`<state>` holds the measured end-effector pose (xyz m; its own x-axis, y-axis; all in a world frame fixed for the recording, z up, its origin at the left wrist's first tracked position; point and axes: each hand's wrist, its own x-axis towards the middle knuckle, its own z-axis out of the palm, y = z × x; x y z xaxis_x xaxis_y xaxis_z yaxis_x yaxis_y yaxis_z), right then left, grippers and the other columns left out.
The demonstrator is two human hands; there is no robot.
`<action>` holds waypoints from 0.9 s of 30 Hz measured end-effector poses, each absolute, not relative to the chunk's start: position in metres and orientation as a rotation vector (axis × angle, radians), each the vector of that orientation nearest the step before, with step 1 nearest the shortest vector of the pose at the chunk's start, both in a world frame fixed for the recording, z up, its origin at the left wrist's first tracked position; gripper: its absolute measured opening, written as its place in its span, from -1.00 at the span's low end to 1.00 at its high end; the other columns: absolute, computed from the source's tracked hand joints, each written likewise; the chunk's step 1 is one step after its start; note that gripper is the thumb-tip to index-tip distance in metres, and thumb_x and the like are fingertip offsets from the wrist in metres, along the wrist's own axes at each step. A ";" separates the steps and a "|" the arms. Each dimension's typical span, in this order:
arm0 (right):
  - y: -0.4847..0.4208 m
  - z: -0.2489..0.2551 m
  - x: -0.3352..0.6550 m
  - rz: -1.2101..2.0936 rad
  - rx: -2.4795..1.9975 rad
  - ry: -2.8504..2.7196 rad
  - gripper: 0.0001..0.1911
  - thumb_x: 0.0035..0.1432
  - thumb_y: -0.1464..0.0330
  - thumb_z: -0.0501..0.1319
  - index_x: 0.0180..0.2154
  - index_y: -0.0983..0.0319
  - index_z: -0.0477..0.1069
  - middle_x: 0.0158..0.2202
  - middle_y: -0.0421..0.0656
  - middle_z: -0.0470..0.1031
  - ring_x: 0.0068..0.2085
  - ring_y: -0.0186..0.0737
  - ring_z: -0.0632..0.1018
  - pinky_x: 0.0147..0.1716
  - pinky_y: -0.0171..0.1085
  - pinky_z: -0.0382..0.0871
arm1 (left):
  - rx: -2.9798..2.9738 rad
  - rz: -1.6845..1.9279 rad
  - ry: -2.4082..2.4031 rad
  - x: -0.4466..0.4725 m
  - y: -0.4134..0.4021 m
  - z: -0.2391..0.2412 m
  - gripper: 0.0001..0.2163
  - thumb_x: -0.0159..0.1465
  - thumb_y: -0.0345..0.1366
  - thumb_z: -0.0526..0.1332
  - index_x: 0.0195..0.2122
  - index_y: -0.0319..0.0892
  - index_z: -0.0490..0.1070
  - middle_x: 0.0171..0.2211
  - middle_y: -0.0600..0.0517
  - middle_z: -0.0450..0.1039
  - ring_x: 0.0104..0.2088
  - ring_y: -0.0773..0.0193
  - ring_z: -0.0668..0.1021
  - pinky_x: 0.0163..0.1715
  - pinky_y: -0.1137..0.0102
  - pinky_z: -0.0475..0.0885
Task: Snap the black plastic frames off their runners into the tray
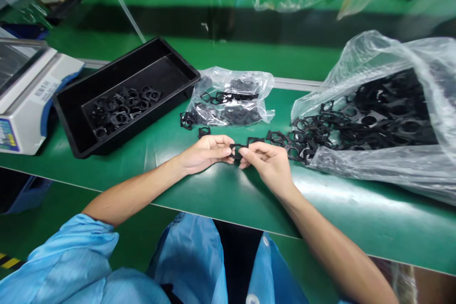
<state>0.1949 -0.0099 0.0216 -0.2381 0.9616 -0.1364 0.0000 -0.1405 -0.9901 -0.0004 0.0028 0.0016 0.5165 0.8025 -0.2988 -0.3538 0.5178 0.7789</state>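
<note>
Left hand [204, 154] and right hand [265, 165] are both pinching a little black plastic frame [236, 150] in their fingertips [226, 151] — it's held just over the green bench [213, 194], with a spilling clear bag [384, 166] right of it and a black tray [69, 121] left of it.

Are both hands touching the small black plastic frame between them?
Touching: the head view shows left hand and right hand pinching the black plastic frame.

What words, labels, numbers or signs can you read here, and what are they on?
White label on the white bench scale: printed characters, too blurred to read.
Blue and yellow sticker on the scale's front: too small to read.
No other text is readable.
</note>
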 end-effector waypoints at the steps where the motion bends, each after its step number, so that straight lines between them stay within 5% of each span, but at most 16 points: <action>1: -0.009 0.022 0.195 1.496 -1.173 -1.303 -0.50 -0.05 -0.05 0.44 -0.53 0.24 0.44 -0.59 -0.20 0.50 -0.57 -0.30 0.54 -0.50 -0.31 0.49 | 0.731 0.773 0.719 -0.001 0.003 0.002 -0.65 -0.01 -0.20 0.57 -0.32 -0.29 0.53 -0.37 0.01 0.59 -0.37 0.34 0.63 -0.21 0.38 0.57; 11: -0.012 0.017 0.197 1.278 -1.203 -1.448 -0.64 0.11 0.07 0.38 -0.47 0.21 0.46 -0.58 -0.19 0.51 -0.54 -0.25 0.55 -0.47 -0.30 0.46 | 1.125 0.993 0.921 0.002 -0.001 0.004 -0.72 0.10 -0.19 0.48 -0.32 -0.25 0.50 -0.52 0.09 0.51 -0.49 0.38 0.58 -0.39 0.49 0.49; 15: -0.012 0.018 0.197 1.250 -1.220 -1.472 -0.66 0.13 0.10 0.37 -0.48 0.22 0.46 -0.59 -0.22 0.48 -0.56 -0.29 0.51 -0.47 -0.31 0.43 | 1.233 1.059 0.954 0.004 -0.006 0.003 -0.76 0.16 -0.21 0.44 -0.24 -0.23 0.52 -0.40 0.05 0.54 -0.39 0.38 0.59 -0.33 0.50 0.49; 19: -0.012 0.018 0.197 1.315 -1.202 -1.506 -0.66 0.11 0.10 0.39 -0.48 0.23 0.50 -0.59 -0.22 0.48 -0.56 -0.31 0.49 -0.47 -0.31 0.43 | 1.315 1.025 0.921 0.004 -0.006 0.002 -0.73 0.20 -0.20 0.40 -0.11 -0.20 0.55 -0.25 -0.02 0.57 -0.27 0.32 0.60 -0.25 0.47 0.50; 27: -0.011 0.013 0.194 1.386 -1.085 -1.421 -0.55 -0.09 0.07 0.51 -0.22 0.20 0.56 -0.31 -0.17 0.55 -0.34 -0.27 0.59 -0.30 -0.29 0.55 | 1.134 1.110 0.934 0.005 -0.005 -0.002 -0.67 0.18 -0.18 0.42 -0.12 -0.18 0.39 -0.37 0.08 0.51 -0.36 0.37 0.60 -0.28 0.47 0.53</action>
